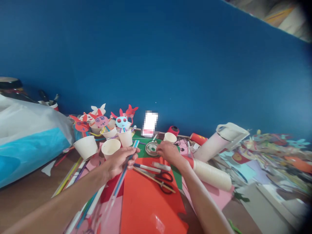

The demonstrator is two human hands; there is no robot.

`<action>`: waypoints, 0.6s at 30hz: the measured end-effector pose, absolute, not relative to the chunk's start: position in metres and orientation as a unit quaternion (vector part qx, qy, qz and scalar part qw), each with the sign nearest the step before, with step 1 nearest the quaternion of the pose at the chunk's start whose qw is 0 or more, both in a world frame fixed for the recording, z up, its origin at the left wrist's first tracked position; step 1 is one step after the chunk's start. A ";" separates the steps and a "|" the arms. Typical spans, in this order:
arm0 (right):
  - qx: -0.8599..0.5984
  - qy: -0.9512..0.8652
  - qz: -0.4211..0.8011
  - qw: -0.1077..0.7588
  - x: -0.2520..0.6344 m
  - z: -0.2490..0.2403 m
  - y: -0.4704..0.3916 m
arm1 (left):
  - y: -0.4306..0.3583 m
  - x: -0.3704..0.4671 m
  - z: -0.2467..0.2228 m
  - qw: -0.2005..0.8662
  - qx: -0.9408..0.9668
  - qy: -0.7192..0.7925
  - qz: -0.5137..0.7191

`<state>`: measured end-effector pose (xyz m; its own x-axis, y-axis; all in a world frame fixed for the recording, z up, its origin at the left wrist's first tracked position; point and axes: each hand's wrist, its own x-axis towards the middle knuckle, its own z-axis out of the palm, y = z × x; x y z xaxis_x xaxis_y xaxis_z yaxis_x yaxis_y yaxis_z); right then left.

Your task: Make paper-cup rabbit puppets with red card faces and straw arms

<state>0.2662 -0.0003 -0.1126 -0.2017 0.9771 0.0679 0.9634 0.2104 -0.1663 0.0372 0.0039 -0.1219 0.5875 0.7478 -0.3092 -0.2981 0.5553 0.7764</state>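
Closed around a bundle of long thin blue and clear strips (119,183) is my left hand (123,159), above the left edge of an orange-red sheet (151,201). The strips' upper ends stick out past the fingers. My right hand (168,151) reaches to the right rim of a roll of tape (151,148) on a green sheet (142,152). Its fingers are bent, and their tips are partly hidden. Between the hands and nearer to me lie a white-barrelled pen (148,168), black-handled scissors (165,177) and a thin wooden stick (153,179).
Paper cups (85,147) and decorated cup figures (122,122) stand at the back left beside a large plastic bag (31,136). A stack of cups (212,174), a white jug (216,143) and piled paper cutouts (275,156) are on the right. A blue wall (156,65) rises behind.
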 end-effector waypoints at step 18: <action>-0.450 -0.876 0.157 0.067 0.224 -0.108 -0.021 | 0.006 0.003 -0.063 0.804 0.388 0.261 0.367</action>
<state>0.2238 -0.0209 -0.1079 -0.5859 0.8100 -0.0238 0.7678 0.5455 -0.3361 0.0025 0.0063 -0.0629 0.5947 0.7927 -0.1341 -0.3878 0.4290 0.8159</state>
